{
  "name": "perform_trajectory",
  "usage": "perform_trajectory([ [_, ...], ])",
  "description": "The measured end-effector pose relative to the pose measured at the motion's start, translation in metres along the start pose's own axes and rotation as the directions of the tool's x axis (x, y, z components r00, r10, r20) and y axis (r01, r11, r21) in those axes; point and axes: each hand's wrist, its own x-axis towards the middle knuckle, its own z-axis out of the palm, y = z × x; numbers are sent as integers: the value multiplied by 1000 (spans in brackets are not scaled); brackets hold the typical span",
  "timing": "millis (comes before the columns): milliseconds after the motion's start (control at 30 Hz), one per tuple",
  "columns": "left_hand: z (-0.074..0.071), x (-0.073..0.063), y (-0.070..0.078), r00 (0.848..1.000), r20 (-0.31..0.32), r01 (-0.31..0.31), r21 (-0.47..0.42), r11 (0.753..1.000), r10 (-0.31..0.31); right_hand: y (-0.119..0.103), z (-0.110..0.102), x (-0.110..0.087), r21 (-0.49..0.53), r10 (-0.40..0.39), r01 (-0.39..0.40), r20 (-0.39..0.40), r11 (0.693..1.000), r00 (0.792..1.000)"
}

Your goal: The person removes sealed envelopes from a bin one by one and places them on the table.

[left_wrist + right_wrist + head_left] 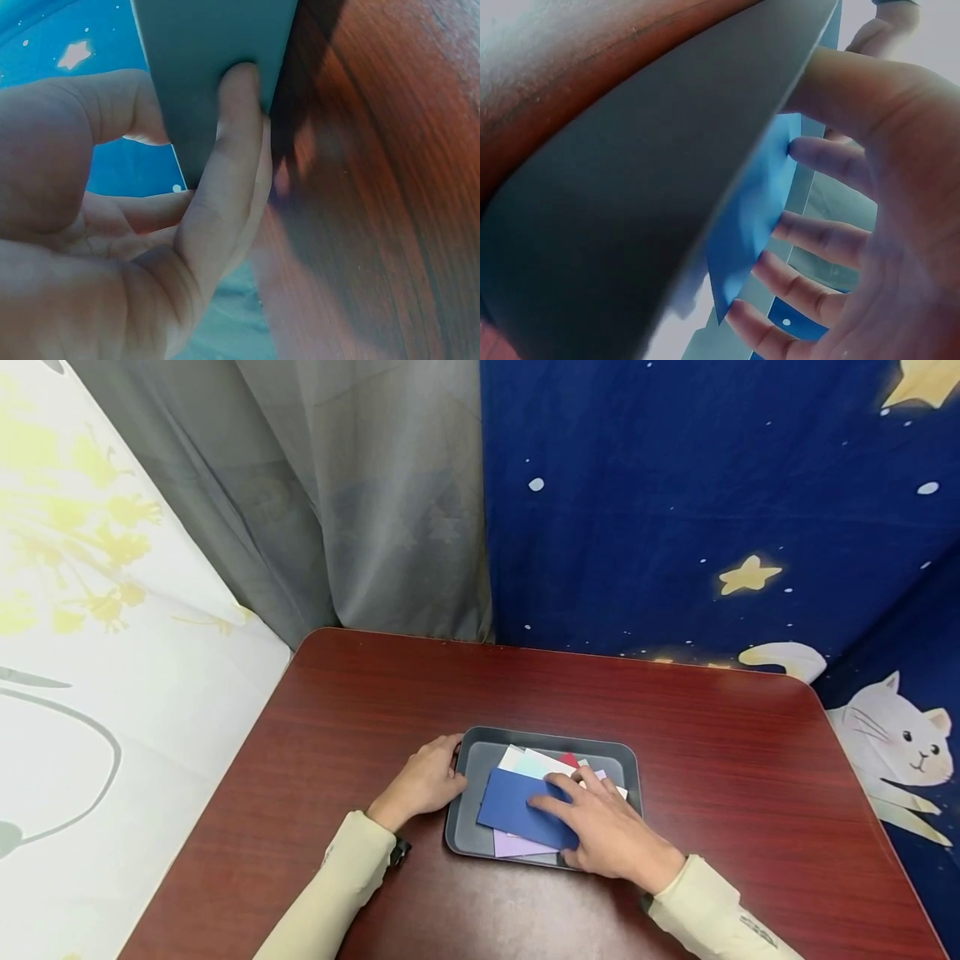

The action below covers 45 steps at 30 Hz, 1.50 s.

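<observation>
A dark grey rectangular tray lies on the table with several coloured cards in it. Topmost is a dark blue card, tilted over white, pale blue, red and lilac cards. My left hand grips the tray's left rim; the left wrist view shows the tray's outer wall between thumb and fingers. My right hand lies over the cards with fingers spread. Its fingertips touch the blue card in the right wrist view, while the thumb is at the tray's near rim.
Under the tray is a reddish-brown wooden table with rounded far corners. Behind its far edge hang a grey curtain and a dark blue star-printed curtain. A white printed cloth hangs along the left side.
</observation>
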Motion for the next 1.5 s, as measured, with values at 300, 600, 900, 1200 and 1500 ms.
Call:
perform_trajectory([
  [300,-10,-8,17,999,13,42,-4,999,-42,6,-4,-1,-28,35,-36,-39,999,999],
  [600,2,1,-3,1000,-7,-21,21,1000,21,16,-11,-5,-72,68,-74,-80,995,994],
  [900,5,2,-10,1000,5,-8,11,1000,8,28,-21,-9,-75,155,-164,-110,984,982],
  [1200,6,3,-10,1000,-1,-1,16,1000,1,43,-24,-12,-86,225,-237,-129,968,966],
  [1500,-13,-6,17,999,40,21,-30,999,-19,65,-31,-14,-39,309,-316,-128,948,942],
])
